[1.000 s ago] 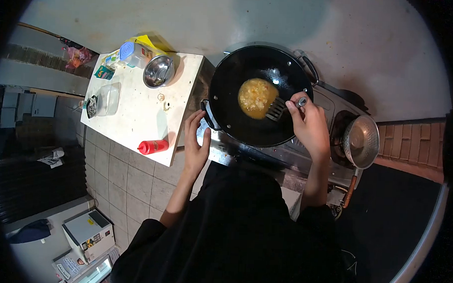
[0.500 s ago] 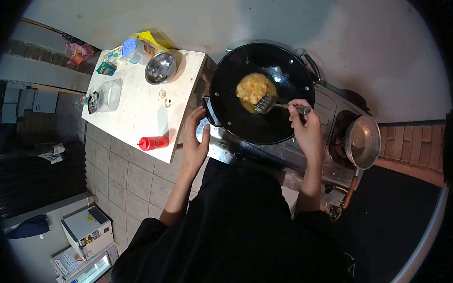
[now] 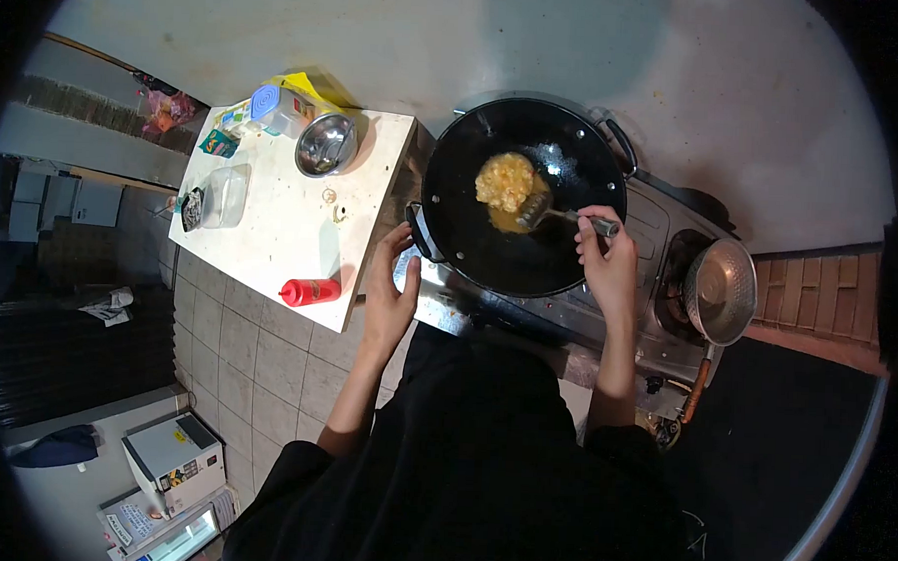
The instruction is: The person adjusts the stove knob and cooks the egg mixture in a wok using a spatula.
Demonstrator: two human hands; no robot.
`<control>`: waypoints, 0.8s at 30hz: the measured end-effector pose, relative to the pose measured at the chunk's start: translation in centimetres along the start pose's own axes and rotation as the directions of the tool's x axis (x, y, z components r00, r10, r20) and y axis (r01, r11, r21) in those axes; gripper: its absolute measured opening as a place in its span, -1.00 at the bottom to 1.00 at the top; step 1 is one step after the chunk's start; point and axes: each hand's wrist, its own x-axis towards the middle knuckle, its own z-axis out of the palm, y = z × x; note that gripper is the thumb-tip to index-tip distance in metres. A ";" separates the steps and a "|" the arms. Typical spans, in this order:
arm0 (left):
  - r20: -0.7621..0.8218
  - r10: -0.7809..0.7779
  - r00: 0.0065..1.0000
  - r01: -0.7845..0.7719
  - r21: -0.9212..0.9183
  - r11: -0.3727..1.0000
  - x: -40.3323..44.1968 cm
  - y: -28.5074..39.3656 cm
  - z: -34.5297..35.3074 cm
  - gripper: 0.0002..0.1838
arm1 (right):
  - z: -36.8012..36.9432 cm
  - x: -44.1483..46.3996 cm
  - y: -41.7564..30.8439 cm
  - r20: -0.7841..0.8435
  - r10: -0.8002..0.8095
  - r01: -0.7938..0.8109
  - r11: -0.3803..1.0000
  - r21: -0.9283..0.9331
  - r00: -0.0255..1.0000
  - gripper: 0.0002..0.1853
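Note:
A large black wok (image 3: 569, 255) sits on the stove. In it lies a yellow-orange egg-like mixture (image 3: 505, 182) with some liquid at its lower edge. My right hand (image 3: 608, 254) is closed around the handle of a slotted metal spatula (image 3: 560, 214), whose head touches the mixture's lower right side. My left hand (image 3: 390, 288) is beside the wok's left handle (image 3: 417, 230), thumb apart from the fingers; the fingertips are close to the handle, and contact is hard to tell.
A hammered pan (image 3: 721, 290) with a wooden handle rests on the right burner. On the white table (image 3: 273, 230) at the left are a steel bowl (image 3: 326, 145), a red squeeze bottle (image 3: 310, 292), a clear tray (image 3: 226, 196) and a lidded plastic container (image 3: 277, 109).
The spatula has swung from upright to lying low across the wok, and the mixture has been gathered into a more compact lump. My left hand has stayed near the left handle.

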 end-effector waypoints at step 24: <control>-0.072 0.030 0.997 -0.026 0.054 0.998 -2.2 -0.1 -0.6 -0.66 | -0.3 -0.2 -0.7 -0.037 -0.198 0.191 0.971 -0.141 0.979 -0.87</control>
